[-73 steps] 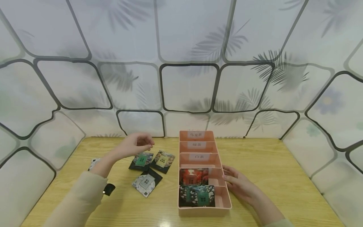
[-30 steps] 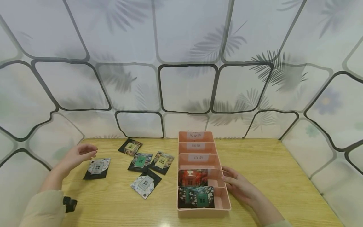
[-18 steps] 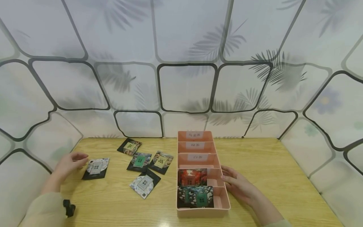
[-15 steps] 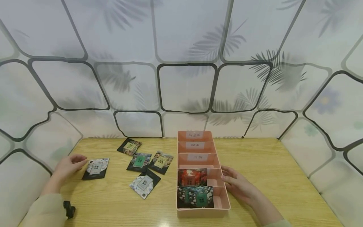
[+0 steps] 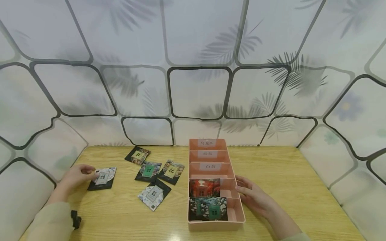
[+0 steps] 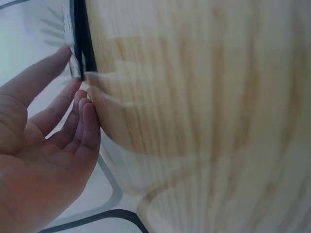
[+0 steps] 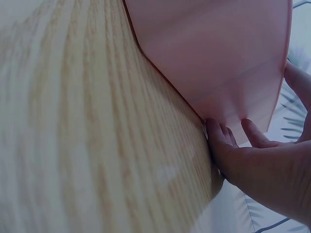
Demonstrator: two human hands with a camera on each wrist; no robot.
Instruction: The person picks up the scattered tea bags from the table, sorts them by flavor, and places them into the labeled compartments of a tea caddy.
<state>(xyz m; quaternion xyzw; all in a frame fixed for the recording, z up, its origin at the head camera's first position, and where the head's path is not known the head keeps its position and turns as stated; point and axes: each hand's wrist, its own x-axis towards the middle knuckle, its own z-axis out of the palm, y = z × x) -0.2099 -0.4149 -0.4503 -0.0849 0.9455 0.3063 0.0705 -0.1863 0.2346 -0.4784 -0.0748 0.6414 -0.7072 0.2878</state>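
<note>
At the table's left side, my left hand pinches the corner of a white-and-black tea sachet between thumb and fingers. The left wrist view shows the sachet's edge between the thumb and index finger. My right hand rests against the right wall of a pink divided box; in the right wrist view its fingertips touch the pink side. A red tea sachet lies in the box's second compartment from the front. Overlapping dark green sachets fill much of the front one.
Between the left hand and the box lie a black-and-yellow sachet, a green-labelled one, a yellow-labelled one and a white one. Paper labels mark the box's rear compartments. A patterned curtain stands behind the wooden table.
My left hand has moved left from above the middle sachets, down to the leftmost white sachet, and now pinches its corner. My right hand and the box stay in place.
</note>
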